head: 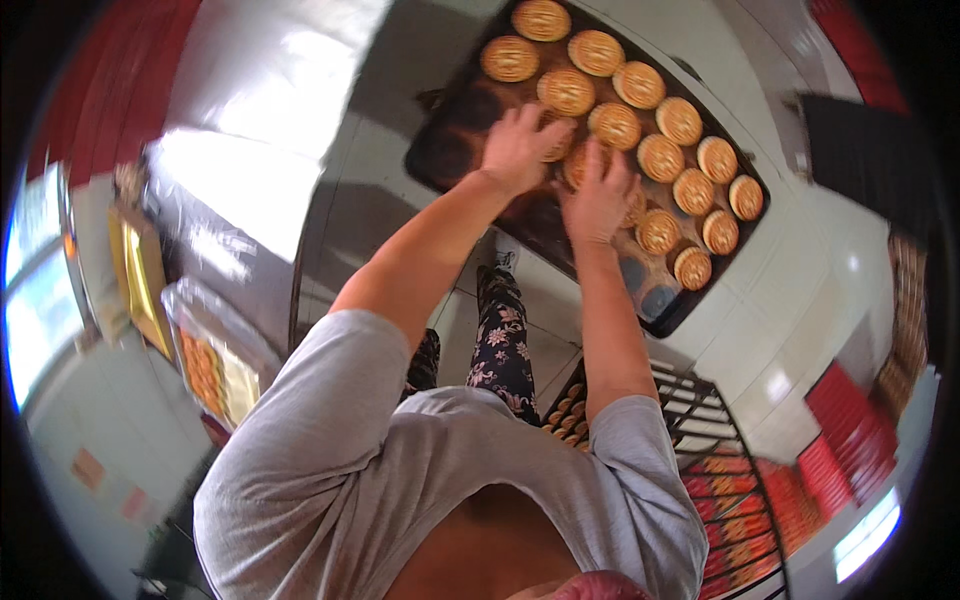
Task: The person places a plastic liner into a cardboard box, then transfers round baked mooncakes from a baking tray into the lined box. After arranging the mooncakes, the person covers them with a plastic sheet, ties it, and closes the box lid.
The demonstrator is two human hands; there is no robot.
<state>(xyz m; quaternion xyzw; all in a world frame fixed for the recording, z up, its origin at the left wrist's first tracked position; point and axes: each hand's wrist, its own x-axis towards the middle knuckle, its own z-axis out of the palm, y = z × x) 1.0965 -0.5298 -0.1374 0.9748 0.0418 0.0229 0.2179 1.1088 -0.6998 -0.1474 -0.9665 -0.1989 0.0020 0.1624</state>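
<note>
Round golden pastries (661, 158) with embossed tops, like mooncakes, lie in rows on a dark baking tray (652, 321) before me. My left hand (520, 154) reaches over the tray's near left part, its fingers and thumb curled about a pastry that they partly cover. Beside it, my right hand (598, 199) has its thumb and fingers around another pastry (576, 166). One more pastry shows by the outer side of that hand. Both hands are slightly blurred, and their palms hide what is beneath. Dark round marks show on the tray's bare surface.
A shiny metal table (225, 202) is on the left. Near it sit a clear-covered tray of food (206, 367) and a gold-coloured box (139, 277). A black metal rack (709, 427) stands close on my right, with more pastries (570, 412) low down and red packages (731, 510) behind its bars.
</note>
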